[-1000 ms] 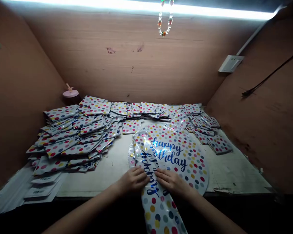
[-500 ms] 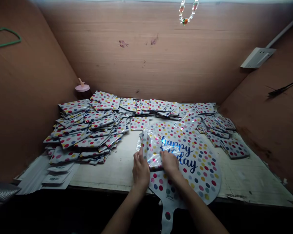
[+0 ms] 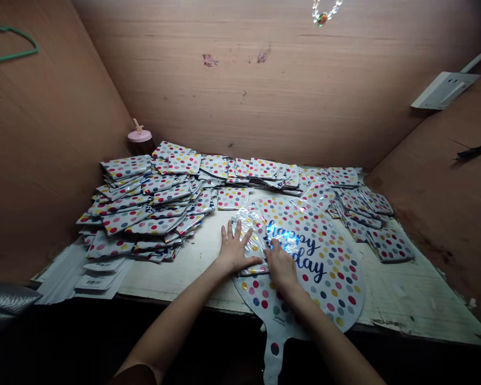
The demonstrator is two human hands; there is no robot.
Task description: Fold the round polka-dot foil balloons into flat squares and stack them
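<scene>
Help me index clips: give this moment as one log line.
left hand spread on folded foil | right hand curled at its edge | flat balloon beneath | packet pile at left

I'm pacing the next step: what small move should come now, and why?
Probably smooth the folded foil with the right hand: its surface looks creased, the left hand lies spread over it, and the right is curled at its edge.

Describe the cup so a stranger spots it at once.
Follow the back wall to its left corner, above the biggest pile of packets. Just behind that pile stands a dark cup. Its plain pink lid, with a small peach-coloured piece sticking up, sets it apart from the flat, spotted packets.
</scene>
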